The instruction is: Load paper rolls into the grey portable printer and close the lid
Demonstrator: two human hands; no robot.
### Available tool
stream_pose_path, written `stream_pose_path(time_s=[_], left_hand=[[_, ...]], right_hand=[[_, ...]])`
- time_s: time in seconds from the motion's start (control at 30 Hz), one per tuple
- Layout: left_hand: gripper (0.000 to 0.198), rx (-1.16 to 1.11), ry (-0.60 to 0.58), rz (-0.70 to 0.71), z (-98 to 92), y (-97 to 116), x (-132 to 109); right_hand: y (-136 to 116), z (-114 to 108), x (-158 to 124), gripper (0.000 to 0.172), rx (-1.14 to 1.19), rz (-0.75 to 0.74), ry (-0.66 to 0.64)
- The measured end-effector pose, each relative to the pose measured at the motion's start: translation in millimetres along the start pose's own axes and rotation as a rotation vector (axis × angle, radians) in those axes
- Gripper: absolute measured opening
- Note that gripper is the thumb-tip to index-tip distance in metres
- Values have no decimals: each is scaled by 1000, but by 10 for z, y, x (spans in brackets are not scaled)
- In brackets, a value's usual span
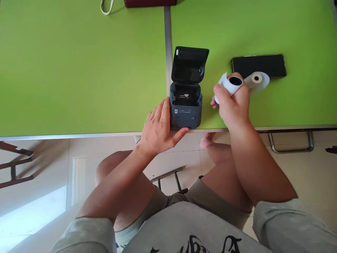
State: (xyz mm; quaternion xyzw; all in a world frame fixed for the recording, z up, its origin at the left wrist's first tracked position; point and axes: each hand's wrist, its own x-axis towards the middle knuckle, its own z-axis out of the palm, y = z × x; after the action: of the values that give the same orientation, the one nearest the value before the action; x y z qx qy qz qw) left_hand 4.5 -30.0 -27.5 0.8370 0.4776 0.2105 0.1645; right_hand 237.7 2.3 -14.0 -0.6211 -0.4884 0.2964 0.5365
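Portable thermal printer sits at the near edge of the bench, right by the metal seam strip, lid raised and leaning back, paper bay exposed. Left hand: fingers laid along the printer's left side, thumb by its near edge; grip spread, not clasped around it. Can't say how hard the thumb presses, if at all. Right hand: grip closed around a white paper roll, just right of the printer, dark core end facing up, loose paper edge standing up at the left. Second roll just beyond that hand, next to the black smartphone. Sticker print inside the bay too small to read.

Handling, in this annotator's judgement: left palm should brace the body low, since the printer is so near the edge, and leave the lid's swing clear. Thumb best away from the power button. Right grip should be firm but light, so the roll doesn't crush or telescope; loose edge best left unpinched and flat. Level wrist, slow moves around the raised lid.
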Motion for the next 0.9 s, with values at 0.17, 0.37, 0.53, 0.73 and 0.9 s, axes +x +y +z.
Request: stream_pose_path(time_s=[0.17, 0.37, 0.53, 0.73, 0.9], left_hand=[[105, 29, 32, 34, 20, 10, -2], [100, 26, 34, 48, -7, 8, -10], [100, 23, 51, 57, -2, 1, -9], [101, 38, 55, 50, 14, -23, -8], [103, 52, 63, 48, 9, -30, 1]], right_hand=[[46, -139, 9, 28, -444, -238, -23], [229, -194, 92, 30, -604, -314, -48], [149, -197, 38, 47, -575, -342, -60], [-20, -589, 131, 41, -571, -567, 350], [402, -841, 330, 58, -462, -442, 165]])
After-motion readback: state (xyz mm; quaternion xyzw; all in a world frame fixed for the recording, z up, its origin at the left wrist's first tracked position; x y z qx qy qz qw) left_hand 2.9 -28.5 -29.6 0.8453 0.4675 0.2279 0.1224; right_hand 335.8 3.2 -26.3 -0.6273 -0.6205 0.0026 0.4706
